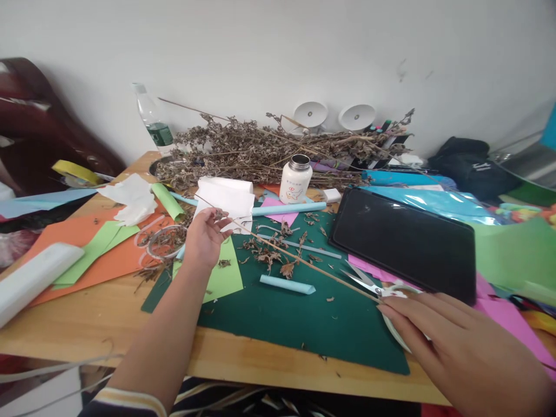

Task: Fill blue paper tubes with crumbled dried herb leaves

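Note:
A long, thin dried stem point(299, 262) stretches slantwise between my two hands over the green cutting mat point(269, 321). My right hand point(460, 347) pinches its near end between thumb and fingertips. Farther along, my left hand point(206, 237) has its curled fingers round the stem near the other end. Scissors point(367, 282) with white handles lie blades apart beside my right hand, which partly covers the handles. Crumbled dry leaves point(269, 255) are scattered beneath the stem. A rolled light-blue paper tube point(286, 284) lies just in front of them.
A heap of dried plants point(243, 145) lines the wall. An uncapped white bottle point(296, 179) stands behind the mat, and a black tablet point(408, 240) lies at right. Orange paper point(87, 260) is at left; a plastic bottle point(154, 121) stands at back left.

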`<state>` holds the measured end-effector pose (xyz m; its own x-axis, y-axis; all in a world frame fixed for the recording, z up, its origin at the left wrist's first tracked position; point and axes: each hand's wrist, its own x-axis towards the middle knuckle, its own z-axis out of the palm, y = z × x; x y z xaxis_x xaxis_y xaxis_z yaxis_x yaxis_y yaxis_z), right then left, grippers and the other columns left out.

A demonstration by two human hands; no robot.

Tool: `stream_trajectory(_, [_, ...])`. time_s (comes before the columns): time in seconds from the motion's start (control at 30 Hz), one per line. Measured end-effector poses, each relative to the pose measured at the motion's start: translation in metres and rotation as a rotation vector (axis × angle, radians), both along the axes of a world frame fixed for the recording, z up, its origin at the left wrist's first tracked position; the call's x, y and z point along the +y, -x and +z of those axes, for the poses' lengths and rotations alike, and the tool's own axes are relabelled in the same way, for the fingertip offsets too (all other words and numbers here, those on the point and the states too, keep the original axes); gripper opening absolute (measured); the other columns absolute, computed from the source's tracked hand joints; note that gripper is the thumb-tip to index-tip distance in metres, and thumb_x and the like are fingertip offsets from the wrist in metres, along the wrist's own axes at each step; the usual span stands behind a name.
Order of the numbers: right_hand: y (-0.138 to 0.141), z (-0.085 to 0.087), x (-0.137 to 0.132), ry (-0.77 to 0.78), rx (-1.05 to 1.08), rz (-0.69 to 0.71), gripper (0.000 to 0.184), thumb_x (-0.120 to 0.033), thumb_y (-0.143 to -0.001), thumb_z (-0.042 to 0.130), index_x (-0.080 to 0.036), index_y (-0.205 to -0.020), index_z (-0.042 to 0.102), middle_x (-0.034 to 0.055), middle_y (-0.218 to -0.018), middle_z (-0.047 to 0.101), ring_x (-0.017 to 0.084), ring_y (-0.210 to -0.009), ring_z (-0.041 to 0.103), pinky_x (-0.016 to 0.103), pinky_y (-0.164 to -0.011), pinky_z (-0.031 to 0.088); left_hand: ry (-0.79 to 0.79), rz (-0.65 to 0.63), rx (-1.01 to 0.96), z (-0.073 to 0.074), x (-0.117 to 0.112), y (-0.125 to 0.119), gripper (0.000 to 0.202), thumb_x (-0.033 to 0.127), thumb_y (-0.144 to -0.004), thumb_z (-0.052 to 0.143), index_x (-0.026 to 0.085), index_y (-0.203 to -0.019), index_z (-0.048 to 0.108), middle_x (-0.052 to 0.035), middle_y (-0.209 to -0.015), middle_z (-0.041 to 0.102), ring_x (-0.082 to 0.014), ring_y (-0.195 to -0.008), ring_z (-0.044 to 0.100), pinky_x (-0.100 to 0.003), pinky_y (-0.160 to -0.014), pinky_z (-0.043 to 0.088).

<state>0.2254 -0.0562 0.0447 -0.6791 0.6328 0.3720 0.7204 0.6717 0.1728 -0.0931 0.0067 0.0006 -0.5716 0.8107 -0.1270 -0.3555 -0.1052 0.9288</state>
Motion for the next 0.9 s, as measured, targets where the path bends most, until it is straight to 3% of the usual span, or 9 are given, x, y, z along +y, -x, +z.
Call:
stream_trajectory(0.13, [-0.002,-0.002,-0.002,-0.008,-0.020,-0.006,0.048,-0.019,-0.089,0.017,-0.018,-0.074,0.063,0.0053,-0.073,0.065,0.020,-0.067,0.055,0.035,-0.058,0.040,0.105,0.023,0.238,-0.002,-0.001,0.003,0.019,0.035,-0.059,0.051,0.017,-0.059,0.045,0.0003,-0.061,0.053,-0.0135,-0.056,0.052,-0.024,-0.051,0.039])
stream_trajectory(0.27, [-0.003,-0.005,0.000,-0.012,-0.050,-0.009,0.048,-0.018,-0.089,0.016,-0.018,-0.076,0.063,0.0057,-0.073,0.065,0.021,-0.067,0.055,0.035,-0.059,0.040,0.234,0.047,0.569,-0.003,-0.008,0.009,0.018,0.029,-0.058,0.059,0.016,-0.049,0.049,0.0035,-0.044,0.044,-0.0107,-0.047,0.038,-0.022,-0.047,0.025])
stream_trajectory(0.47, [-0.006,-0.004,0.001,-0.066,-0.146,0.007,0.050,-0.013,-0.088,0.016,-0.016,-0.075,0.064,0.0074,-0.073,0.064,0.022,-0.068,0.055,0.037,-0.061,0.040,0.328,-0.125,0.807,-0.001,-0.012,0.008,0.026,0.019,-0.058,0.057,0.017,-0.038,0.041,0.0049,-0.035,0.033,-0.0105,-0.042,0.028,-0.024,-0.046,0.016])
stream_trajectory(0.6, [-0.004,0.001,0.001,-0.122,-0.185,0.032,0.047,-0.010,-0.086,0.019,-0.015,-0.076,0.065,0.0072,-0.072,0.064,0.021,-0.066,0.055,0.037,-0.062,0.041,0.316,-0.293,0.781,0.001,-0.014,0.000,0.020,0.017,-0.058,0.055,0.017,-0.041,0.045,0.0058,-0.036,0.035,-0.0095,-0.040,0.029,-0.023,-0.044,0.019])
stream_trajectory(0.7, [-0.005,0.002,0.002,-0.136,-0.195,0.025,0.046,-0.008,-0.085,0.020,-0.014,-0.076,0.065,0.0074,-0.072,0.064,0.021,-0.065,0.054,0.037,-0.062,0.040,0.269,-0.393,0.687,0.001,-0.014,-0.005,0.011,0.016,-0.055,0.060,0.017,-0.046,0.053,0.0045,-0.042,0.045,-0.0104,-0.044,0.037,-0.022,-0.045,0.025])
stream_trajectory(0.83, [-0.009,0.000,0.002,-0.098,-0.194,0.016,0.048,-0.009,-0.085,0.018,-0.017,-0.076,0.065,0.0071,-0.073,0.064,0.021,-0.068,0.055,0.037,-0.061,0.040,0.199,-0.346,0.452,-0.004,-0.009,-0.006,0.013,0.015,-0.048,0.068,0.017,-0.057,0.059,0.0001,-0.063,0.059,-0.0145,-0.064,0.051,-0.020,-0.053,0.035])
stream_trajectory(0.9, [-0.010,-0.002,0.002,-0.067,-0.182,0.007,0.049,-0.012,-0.086,0.018,-0.019,-0.074,0.064,0.0067,-0.073,0.064,0.021,-0.066,0.055,0.036,-0.059,0.039,0.173,-0.255,0.271,-0.007,-0.005,-0.003,0.014,0.025,-0.055,0.065,0.017,-0.061,0.056,-0.0010,-0.067,0.058,-0.0145,-0.064,0.053,-0.022,-0.054,0.038])
